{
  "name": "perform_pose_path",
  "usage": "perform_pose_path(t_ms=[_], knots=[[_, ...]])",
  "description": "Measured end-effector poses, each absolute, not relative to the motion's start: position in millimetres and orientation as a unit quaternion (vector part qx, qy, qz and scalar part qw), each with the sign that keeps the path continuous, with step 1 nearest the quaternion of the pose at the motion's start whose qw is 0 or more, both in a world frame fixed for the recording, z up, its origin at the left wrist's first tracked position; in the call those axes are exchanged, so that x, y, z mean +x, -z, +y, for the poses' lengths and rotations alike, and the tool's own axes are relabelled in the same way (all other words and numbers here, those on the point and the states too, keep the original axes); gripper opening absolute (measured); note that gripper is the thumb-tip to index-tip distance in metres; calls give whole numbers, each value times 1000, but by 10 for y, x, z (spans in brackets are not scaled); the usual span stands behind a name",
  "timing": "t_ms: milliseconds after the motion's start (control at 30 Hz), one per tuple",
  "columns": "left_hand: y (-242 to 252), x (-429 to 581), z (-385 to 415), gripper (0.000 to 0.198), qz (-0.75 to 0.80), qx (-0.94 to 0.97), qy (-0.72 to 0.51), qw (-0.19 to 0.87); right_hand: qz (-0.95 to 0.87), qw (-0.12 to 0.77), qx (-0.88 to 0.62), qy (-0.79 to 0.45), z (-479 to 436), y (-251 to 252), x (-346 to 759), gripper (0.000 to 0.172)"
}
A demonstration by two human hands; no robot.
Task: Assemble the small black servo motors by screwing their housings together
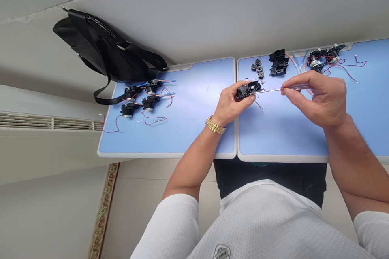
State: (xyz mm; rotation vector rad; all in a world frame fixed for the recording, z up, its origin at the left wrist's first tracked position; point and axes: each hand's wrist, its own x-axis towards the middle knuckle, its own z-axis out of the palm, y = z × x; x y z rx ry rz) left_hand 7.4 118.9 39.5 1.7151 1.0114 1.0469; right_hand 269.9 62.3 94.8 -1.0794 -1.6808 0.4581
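Observation:
My left hand is closed around a small black plastic housing with a round opening, lifted over the right-hand table. In my right hand is a screwdriver with a clear handle and a red collar. Its thin metal shaft points left, and the tip meets the housing near my left thumb; the exact contact point is too small to make out. A short red wire shows below the housing. Small dark screws are scattered on the table just beyond it.
Several round metal parts and stacked black housings are at the back. Wired black assemblies lie at the back right, others on the left table. A black bag leans against the wall. A seam divides the two tables.

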Motion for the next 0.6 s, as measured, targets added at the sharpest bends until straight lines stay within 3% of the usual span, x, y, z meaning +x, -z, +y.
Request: perform_pose_path(t_ms=[367, 600], knots=[[-354, 39, 1213, 37, 381, 691, -434, 435, -708, 550, -407, -172, 609, -975, 2717, 22], [-378, 34, 1203, 39, 396, 708, -416, 412, -713, 544, -409, -168, 597, -979, 2723, 21]])
